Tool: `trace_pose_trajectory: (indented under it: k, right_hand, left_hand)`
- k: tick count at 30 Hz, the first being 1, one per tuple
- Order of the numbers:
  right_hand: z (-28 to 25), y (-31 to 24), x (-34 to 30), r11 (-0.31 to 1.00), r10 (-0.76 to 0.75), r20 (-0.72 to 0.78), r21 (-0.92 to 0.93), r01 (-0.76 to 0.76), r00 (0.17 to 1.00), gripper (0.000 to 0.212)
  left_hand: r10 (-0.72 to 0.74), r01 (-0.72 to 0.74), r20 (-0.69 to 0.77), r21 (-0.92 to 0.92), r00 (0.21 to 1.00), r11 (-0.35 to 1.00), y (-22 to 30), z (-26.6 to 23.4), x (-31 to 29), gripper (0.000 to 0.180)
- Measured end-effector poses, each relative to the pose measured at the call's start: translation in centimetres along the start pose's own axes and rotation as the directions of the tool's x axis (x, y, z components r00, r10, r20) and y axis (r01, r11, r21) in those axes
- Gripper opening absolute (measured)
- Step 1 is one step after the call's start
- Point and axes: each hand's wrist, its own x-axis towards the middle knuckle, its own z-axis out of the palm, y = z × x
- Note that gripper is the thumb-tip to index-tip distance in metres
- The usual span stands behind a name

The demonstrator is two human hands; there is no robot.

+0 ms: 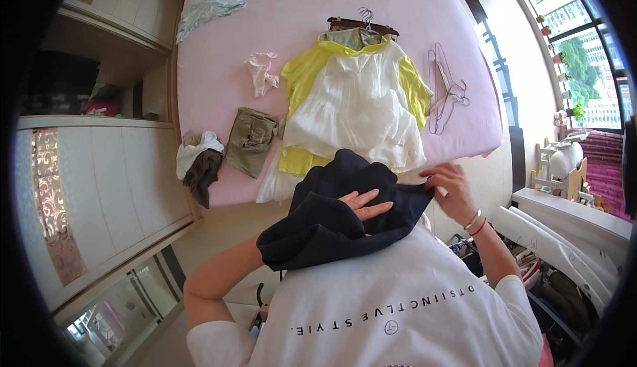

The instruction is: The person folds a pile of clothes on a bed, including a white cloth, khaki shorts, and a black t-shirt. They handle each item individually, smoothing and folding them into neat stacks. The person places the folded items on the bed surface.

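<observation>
Dark navy garment (332,218) held against chest, just below foot edge of pink bed (212,68). Left hand (367,204) spread flat, pressing cloth. Right hand (450,180) pinching garment's corner (grip partly hidden). White dress (358,112) on bed beyond, wire hangers (446,92) beside it. Advice: keep palm anchored, draw pinched corner taut, align edges before creasing.

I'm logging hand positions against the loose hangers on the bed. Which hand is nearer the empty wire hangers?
Right. The right hand pinches the navy garment edge just below the wire hangers; the left hand lies flat on the garment, further left and lower.
</observation>
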Motion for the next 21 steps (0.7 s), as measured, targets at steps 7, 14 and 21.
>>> trace_pose_trajectory:
  k: [7, 14, 21]
  right_hand:
    - [-3.0, -3.1, 6.4, 0.907, -0.293, -0.258, -0.380, 0.182, 0.921, 0.019]
    - [1.4, -6.3, 12.9, 0.772, -0.628, 0.084, -0.059, 0.633, 0.774, 0.011]
    - [6.0, -6.7, 11.8, 0.978, -0.197, 0.393, 0.143, 0.152, 0.898, 0.010]
  left_hand:
    - [0.006, -0.011, 0.063, 0.077, 0.998, 0.997, 4.5, -3.7, -1.2, 0.062]
    - [0.188, -0.145, -0.132, 0.282, 0.973, 0.948, 4.3, -2.8, -1.5, 0.053]
    - [0.105, -0.145, -0.298, -0.114, 0.949, 0.983, -0.8, -0.5, -2.9, 0.052]
